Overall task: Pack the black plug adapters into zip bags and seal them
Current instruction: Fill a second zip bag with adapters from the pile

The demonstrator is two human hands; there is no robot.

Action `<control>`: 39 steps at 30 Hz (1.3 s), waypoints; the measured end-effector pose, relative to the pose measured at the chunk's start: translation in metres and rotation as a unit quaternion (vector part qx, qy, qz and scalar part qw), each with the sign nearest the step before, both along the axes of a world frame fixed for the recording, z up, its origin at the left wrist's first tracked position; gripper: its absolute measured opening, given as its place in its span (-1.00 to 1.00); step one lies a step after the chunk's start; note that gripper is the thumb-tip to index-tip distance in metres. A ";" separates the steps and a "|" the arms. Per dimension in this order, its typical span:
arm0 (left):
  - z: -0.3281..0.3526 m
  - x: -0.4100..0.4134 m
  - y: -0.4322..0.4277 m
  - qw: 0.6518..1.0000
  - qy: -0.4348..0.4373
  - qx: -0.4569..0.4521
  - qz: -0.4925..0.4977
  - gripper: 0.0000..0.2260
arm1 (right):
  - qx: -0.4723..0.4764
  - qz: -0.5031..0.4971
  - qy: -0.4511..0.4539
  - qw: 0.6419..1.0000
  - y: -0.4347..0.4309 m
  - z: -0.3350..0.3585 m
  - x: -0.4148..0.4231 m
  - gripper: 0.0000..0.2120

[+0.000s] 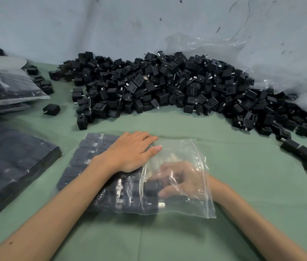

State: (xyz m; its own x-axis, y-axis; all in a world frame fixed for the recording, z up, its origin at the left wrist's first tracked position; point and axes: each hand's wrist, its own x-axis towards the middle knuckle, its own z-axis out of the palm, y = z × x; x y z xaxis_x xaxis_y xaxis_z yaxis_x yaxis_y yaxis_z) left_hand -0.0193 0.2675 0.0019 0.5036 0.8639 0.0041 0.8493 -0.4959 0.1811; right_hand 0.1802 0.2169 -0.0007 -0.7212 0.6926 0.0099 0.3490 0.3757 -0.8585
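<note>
Left hand [130, 151] lies flat on the zip bag [202, 202]; right hand [179, 178] inside grips an adapter [151, 185]

The right hand [177, 178] lies inside the zip bag [197, 202], smeared by the plastic; whether its fingers grip the black adapter [151, 185] at their tips is unclear. The left hand [132, 151] covers some bagged rows [85, 157]. Left of it, the packed bags [8, 166] run off frame.
</note>
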 end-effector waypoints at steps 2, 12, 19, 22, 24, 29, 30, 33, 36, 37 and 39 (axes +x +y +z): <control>0.000 0.000 -0.001 1.000 0.001 -0.002 0.000 -0.18 | -0.066 0.005 0.024 0.998 -0.003 0.001 0.001 -0.68; -0.001 0.000 0.001 1.000 0.002 -0.002 0.002 -0.18 | -0.253 0.094 -0.042 0.962 0.019 0.018 0.049 -0.60; 0.000 0.000 0.000 1.000 -0.001 -0.009 0.003 -0.17 | 0.047 -0.408 -0.066 0.909 0.075 0.031 0.102 -0.76; 0.000 0.000 0.000 1.000 -0.002 -0.012 0.004 -0.16 | 0.177 -0.567 -0.157 0.789 0.104 0.015 0.117 -0.61; -0.001 0.000 0.000 1.000 0.000 -0.012 0.003 -0.16 | 0.137 -0.568 -0.253 0.771 0.115 0.007 0.126 -0.49; -0.002 -0.001 0.001 1.000 -0.006 -0.011 0.002 -0.16 | 0.134 -0.546 -0.316 0.764 0.122 -0.005 0.134 -0.50; -0.002 -0.001 0.001 1.000 -0.005 -0.010 0.002 -0.16 | 0.151 -0.555 -0.311 0.756 0.122 -0.005 0.134 -0.52; -0.003 -0.001 0.002 1.000 -0.005 -0.010 0.002 -0.15 | 0.147 -0.592 -0.314 0.727 0.119 -0.004 0.134 -0.51; -0.004 -0.001 0.002 1.000 -0.007 -0.009 0.002 -0.14 | 0.109 -0.579 -0.357 0.725 0.117 -0.002 0.142 -0.47; -0.004 -0.002 0.002 1.000 -0.008 -0.008 0.001 -0.14 | 0.107 -0.571 -0.366 0.727 0.117 -0.001 0.144 -0.48; -0.004 -0.002 0.003 1.000 -0.009 -0.006 0.001 -0.15 | 0.113 -0.570 -0.376 0.721 0.117 0.000 0.148 -0.51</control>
State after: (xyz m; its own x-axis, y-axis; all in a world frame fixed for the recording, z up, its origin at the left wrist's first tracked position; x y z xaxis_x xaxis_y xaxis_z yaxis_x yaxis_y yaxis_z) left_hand -0.0213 0.2705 -0.0025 0.5020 0.8649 0.0022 0.8468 -0.4921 0.2018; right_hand 0.3281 0.3337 -0.0008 0.4557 0.8821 0.1190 0.8776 -0.4229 -0.2260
